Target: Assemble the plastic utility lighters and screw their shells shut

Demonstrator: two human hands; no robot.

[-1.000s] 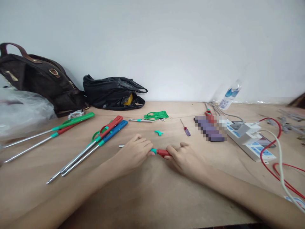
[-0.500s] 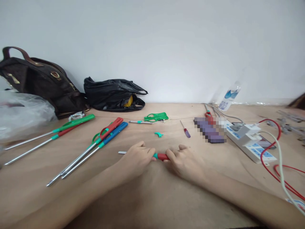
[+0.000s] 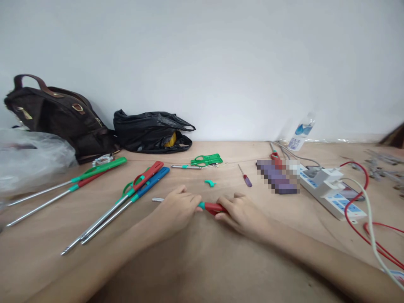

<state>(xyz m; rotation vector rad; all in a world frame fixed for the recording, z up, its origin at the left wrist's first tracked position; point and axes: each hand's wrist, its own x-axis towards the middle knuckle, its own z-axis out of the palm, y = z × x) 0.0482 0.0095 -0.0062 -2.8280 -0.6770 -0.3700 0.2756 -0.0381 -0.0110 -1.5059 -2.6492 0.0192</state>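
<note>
Both hands grip one long-nosed lighter (image 3: pixel 212 207) with a red handle, a teal collar and a metal tube. My left hand (image 3: pixel 179 206) is closed around the tube, whose tip pokes out on the left. Around the red handle, my right hand (image 3: pixel 241 212) is closed and hides its far end. Beyond the hands lie a small teal trigger piece (image 3: pixel 210 183), an opened green handle shell (image 3: pixel 214 159), a loose metal tube (image 3: pixel 186 167) with thin wires, and a screwdriver (image 3: pixel 245 176).
Several whole lighters (image 3: pixel 139 191) lie at the left. Behind them are a black plastic bag (image 3: pixel 151 132), a dark backpack (image 3: pixel 63 118) and a clear plastic bag (image 3: pixel 34 153). On the right are a power strip (image 3: pixel 337 202) with red and white cables, a bottle (image 3: pixel 302 131) and a pixelated purple item (image 3: pixel 277 176).
My hands and the lighter have shifted slightly left, and more of the red handle shows between them. The whole view has moved a little; the other things stay in place.
</note>
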